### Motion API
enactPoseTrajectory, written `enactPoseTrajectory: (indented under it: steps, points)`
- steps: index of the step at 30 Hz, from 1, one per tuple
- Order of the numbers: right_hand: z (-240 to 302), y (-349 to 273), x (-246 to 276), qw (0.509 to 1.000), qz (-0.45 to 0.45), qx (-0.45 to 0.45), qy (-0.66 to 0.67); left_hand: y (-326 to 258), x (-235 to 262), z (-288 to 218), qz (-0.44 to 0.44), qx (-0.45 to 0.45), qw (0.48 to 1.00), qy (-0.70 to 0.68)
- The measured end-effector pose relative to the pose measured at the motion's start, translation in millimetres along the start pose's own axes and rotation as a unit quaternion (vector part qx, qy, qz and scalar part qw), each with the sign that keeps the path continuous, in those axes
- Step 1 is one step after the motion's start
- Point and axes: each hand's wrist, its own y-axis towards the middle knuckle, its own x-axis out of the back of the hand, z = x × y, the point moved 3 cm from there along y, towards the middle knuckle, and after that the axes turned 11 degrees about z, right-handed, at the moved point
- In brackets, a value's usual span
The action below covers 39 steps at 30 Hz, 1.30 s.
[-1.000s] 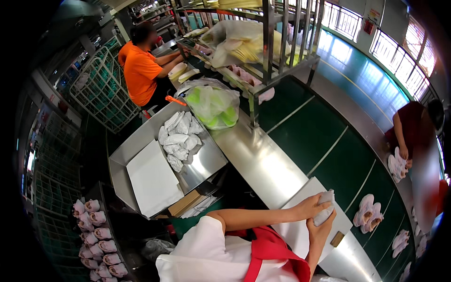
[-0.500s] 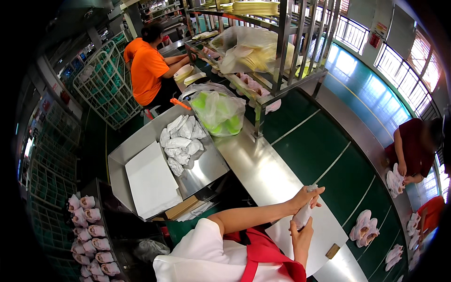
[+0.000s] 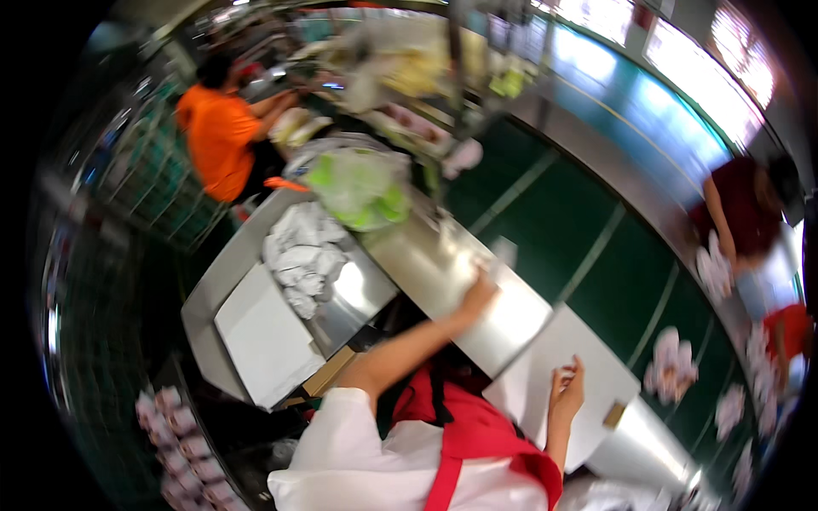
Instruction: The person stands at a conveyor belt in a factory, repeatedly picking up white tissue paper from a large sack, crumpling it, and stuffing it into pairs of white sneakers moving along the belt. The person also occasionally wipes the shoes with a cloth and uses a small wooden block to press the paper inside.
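Note:
My left hand is stretched out over the metal bench, its fingers closed round a rolled wad of white paper that is smeared by motion. My right hand is raised above a white sheet on the bench, fingers apart and nothing in them. To the left, a metal tray holds a heap of crumpled white paper wads beside a stack of flat white paper.
A clear bag of bright green items stands beyond the tray. Along the right runs a green conveyor with pale pink shoes. More shoes fill a rack at lower left. People in orange and dark red work nearby.
Both hands were together on the paper wad. My left hand has carried it forward and left; my right hand has let go and opened. The view has shifted and blurred.

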Motion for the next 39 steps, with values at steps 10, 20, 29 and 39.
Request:
enactPoseTrajectory:
  steps: [10, 20, 29, 39]
  points:
    - [-209, -54, 76, 0.905, -0.228, -0.188, -0.306, 96, 189, 115, -0.263, -0.054, 0.783, 0.561]
    - [-191, -16, 98, 0.920, -0.213, -0.181, -0.273, 67, 215, 101, -0.288, 0.094, 0.686, 0.662]
    - [-204, 4, 114, 0.974, -0.177, -0.123, -0.072, -36, -224, -98, 0.267, -0.590, 0.710, 0.276]
    - [-193, -20, 73, 0.994, -0.105, -0.038, 0.016, -47, -328, -82, 0.257, -0.621, 0.635, 0.381]
